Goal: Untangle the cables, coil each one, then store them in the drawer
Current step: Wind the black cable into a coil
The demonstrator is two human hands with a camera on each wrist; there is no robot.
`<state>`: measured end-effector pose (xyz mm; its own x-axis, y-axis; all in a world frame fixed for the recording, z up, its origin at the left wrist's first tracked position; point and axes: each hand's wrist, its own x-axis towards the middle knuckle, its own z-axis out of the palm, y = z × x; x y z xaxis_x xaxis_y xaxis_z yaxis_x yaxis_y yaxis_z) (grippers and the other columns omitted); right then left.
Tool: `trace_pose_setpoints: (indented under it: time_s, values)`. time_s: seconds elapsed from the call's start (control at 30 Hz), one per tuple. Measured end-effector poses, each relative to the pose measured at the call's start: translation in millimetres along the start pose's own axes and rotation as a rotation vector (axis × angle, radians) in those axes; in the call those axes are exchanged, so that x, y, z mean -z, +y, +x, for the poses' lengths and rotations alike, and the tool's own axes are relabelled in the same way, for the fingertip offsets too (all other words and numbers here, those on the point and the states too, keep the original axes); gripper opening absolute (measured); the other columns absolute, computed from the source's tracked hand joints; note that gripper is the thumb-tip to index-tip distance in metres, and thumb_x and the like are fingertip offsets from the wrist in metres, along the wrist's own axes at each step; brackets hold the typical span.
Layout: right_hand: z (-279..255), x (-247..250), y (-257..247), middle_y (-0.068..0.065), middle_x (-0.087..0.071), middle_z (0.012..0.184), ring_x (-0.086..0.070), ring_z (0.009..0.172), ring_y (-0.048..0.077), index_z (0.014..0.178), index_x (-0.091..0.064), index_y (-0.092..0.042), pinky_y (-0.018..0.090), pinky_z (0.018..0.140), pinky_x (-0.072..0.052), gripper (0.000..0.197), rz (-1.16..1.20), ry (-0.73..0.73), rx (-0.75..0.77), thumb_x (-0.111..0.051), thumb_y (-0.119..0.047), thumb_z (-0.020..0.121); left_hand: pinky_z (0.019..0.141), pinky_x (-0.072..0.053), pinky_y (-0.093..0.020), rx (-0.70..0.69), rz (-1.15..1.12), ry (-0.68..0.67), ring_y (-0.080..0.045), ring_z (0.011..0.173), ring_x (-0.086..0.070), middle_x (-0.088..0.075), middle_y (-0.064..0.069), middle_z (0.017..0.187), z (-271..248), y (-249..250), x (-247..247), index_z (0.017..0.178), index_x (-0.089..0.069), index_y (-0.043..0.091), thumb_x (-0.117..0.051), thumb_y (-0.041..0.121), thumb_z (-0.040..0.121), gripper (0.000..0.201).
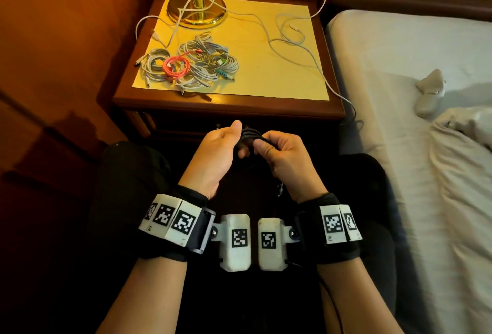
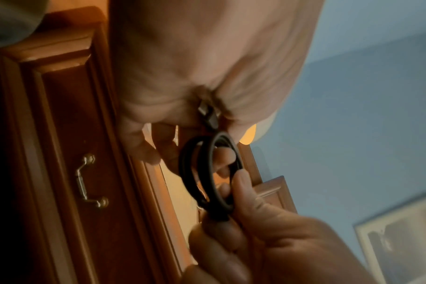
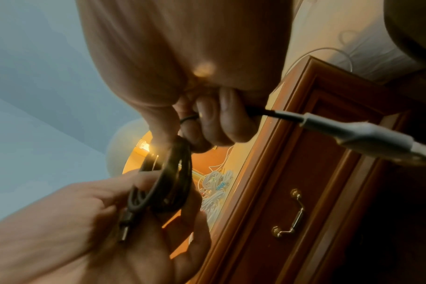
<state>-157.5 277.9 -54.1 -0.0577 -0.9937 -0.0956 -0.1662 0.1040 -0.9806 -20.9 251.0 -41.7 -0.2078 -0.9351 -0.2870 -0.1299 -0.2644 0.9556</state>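
You kneel before the nightstand (image 1: 229, 106), midway through the coiling step, with a black USB cable (image 1: 250, 135) wound into several loops and held in the air just in front of the nightstand's closed drawer (image 2: 68, 153). Your left hand (image 1: 217, 152) curls round one side of the coil, thumb raised, one plug lying across its palm. Your right hand (image 1: 283, 159) pinches the opposite side between thumb and forefinger, its other fingers closed on the cable's loose tail, whose grey-sleeved plug (image 3: 353, 132) juts out past the knuckles.

On the nightstand's top, toward its left front, lie the bundles already wound: several white cable coils (image 1: 205, 64) and one pink cable coil (image 1: 175, 66) among them. White cables (image 1: 290, 40) not yet gathered sprawl from the brass lamp base (image 1: 197, 11) across the top and off its right edge toward the bed (image 1: 399, 72).

The judgement here: the last short tail wants wrapping or tucking so the loops hold, keeping your left-hand grip firm meanwhile. The coil then goes onto the nightstand or into the drawer, which will need a free hand on its brass handle (image 2: 89, 181) to open.
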Motion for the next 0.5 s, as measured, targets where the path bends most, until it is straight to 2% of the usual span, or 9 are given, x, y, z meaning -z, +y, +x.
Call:
trace_pose_setpoints:
  time_s: [0.03,0.1,0.17,0.23,0.33,0.43,0.5]
  values:
    - [1,0,1,-0.013,-0.055,0.054,-0.047,0.051,0.000,0.067,-0.058,-0.018,0.019,0.055,-0.037,0.029,-0.018,0.012,0.000,-0.057,-0.010,0.094,0.086,-0.045,-0.045,-0.050,0.050,0.013,-0.020,0.075,-0.057,-0.058,0.000,0.065,0,-2,1,0.067,-0.062,0.020,-0.037,0.037,0.104,0.048]
    - [2,0,4,-0.013,-0.053,0.053,-0.045,0.051,0.001,0.066,-0.058,-0.019,0.022,0.055,-0.036,0.029,-0.039,0.034,0.000,-0.057,-0.011,0.094,0.085,-0.047,-0.038,-0.127,0.074,0.018,-0.016,0.078,-0.059,-0.060,0.004,0.067,0,-3,2,0.085,-0.069,0.029,-0.037,0.032,0.104,0.037]
    - [2,2,5,-0.015,-0.050,0.048,-0.043,0.046,-0.001,0.068,-0.058,-0.016,0.015,0.050,-0.032,0.028,-0.043,0.052,0.002,-0.055,-0.010,0.095,0.089,-0.048,-0.033,-0.151,0.017,-0.036,-0.014,0.081,-0.063,-0.065,0.003,0.073,-1,-1,2,0.098,-0.070,0.030,-0.041,0.034,0.102,0.029]
    - [2,4,4,-0.016,-0.047,0.044,-0.041,0.041,-0.001,0.071,-0.058,-0.012,0.011,0.045,-0.029,0.026,-0.031,0.065,-0.003,-0.054,-0.010,0.096,0.093,-0.048,-0.029,-0.162,-0.022,-0.091,-0.012,0.082,-0.064,-0.069,0.000,0.081,-3,1,5,0.106,-0.068,0.028,-0.047,0.041,0.094,0.027]
    - [1,6,2,-0.016,-0.046,0.042,-0.042,0.039,-0.001,0.073,-0.058,-0.009,0.011,0.042,-0.030,0.024,-0.005,0.057,-0.015,-0.053,-0.010,0.096,0.092,-0.047,-0.019,-0.188,0.021,-0.112,-0.005,0.091,-0.065,-0.072,0.002,0.088,-4,2,10,0.108,-0.066,0.031,-0.051,0.040,0.090,0.025]
    - [1,7,2,-0.016,-0.045,0.041,-0.040,0.038,0.000,0.076,-0.059,-0.004,0.010,0.042,-0.029,0.022,0.026,0.062,-0.026,-0.053,-0.010,0.097,0.101,-0.046,-0.027,-0.210,0.030,-0.098,-0.010,0.109,-0.064,-0.072,0.000,0.106,-4,1,14,0.119,-0.066,0.021,-0.055,0.042,0.085,0.042]
    - [2,7,2,-0.016,-0.044,0.041,-0.040,0.038,0.000,0.081,-0.061,0.002,0.010,0.041,-0.029,0.021,0.045,0.079,-0.039,-0.052,-0.010,0.097,0.106,-0.044,-0.030,-0.229,0.066,-0.082,-0.013,0.115,-0.061,-0.069,-0.005,0.118,-4,1,13,0.122,-0.066,0.015,-0.057,0.036,0.088,0.041]
